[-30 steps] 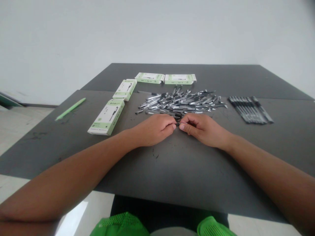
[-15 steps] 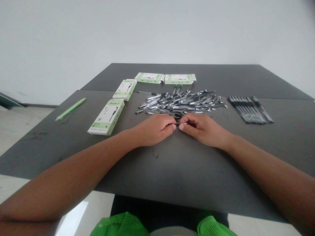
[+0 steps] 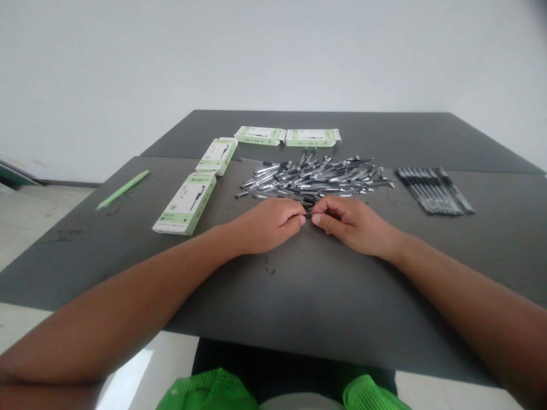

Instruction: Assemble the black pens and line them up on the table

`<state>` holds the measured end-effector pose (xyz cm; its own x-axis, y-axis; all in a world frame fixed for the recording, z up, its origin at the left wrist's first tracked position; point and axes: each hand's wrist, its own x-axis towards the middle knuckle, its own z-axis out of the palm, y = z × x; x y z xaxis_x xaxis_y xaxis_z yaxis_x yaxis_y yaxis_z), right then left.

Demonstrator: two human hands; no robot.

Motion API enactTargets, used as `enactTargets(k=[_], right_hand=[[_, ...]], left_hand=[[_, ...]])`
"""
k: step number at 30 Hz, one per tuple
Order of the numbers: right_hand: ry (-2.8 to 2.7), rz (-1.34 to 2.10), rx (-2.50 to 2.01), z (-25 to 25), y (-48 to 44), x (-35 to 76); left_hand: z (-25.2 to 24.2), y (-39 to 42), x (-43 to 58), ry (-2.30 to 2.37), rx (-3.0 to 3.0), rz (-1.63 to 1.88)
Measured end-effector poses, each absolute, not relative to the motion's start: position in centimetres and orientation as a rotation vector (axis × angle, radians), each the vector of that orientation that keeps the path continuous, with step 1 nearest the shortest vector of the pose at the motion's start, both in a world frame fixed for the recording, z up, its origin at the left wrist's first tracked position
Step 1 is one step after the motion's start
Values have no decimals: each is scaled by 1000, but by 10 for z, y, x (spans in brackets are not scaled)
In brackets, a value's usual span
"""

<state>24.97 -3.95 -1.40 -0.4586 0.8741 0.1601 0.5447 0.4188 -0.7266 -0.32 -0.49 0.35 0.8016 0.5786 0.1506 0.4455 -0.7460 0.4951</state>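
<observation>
My left hand [image 3: 267,225] and my right hand [image 3: 352,224] rest on the dark table [image 3: 299,296], fingertips meeting over one small black pen [image 3: 308,216]. Both hands are closed in a pinch on it; most of the pen is hidden by the fingers. Just beyond the hands lies a loose heap of black-and-silver pens [image 3: 314,176].
A neat row of black pens [image 3: 433,189] lies at the right. Several green-and-white boxes [image 3: 186,203] stand left and behind the heap. A green pen [image 3: 122,189] lies near the table's left edge. Green shoes [image 3: 367,394] show below the front edge.
Almost nothing: both hands stay pinched on the pen, with the right fingertips shifted very slightly toward the left hand.
</observation>
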Motion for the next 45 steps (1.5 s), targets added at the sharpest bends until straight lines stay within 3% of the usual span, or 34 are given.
enactTargets(k=[37, 41, 45], right_hand=[[-2057, 772, -1199, -16, -42, 249], [-1965, 652, -1194, -16, -41, 249], [-1904, 293, -1225, -20, -32, 254]], left_hand=[[-2, -2, -3, 715, 2604, 417], [0, -3, -4, 710, 2605, 413], [1, -3, -4, 701, 2603, 412]])
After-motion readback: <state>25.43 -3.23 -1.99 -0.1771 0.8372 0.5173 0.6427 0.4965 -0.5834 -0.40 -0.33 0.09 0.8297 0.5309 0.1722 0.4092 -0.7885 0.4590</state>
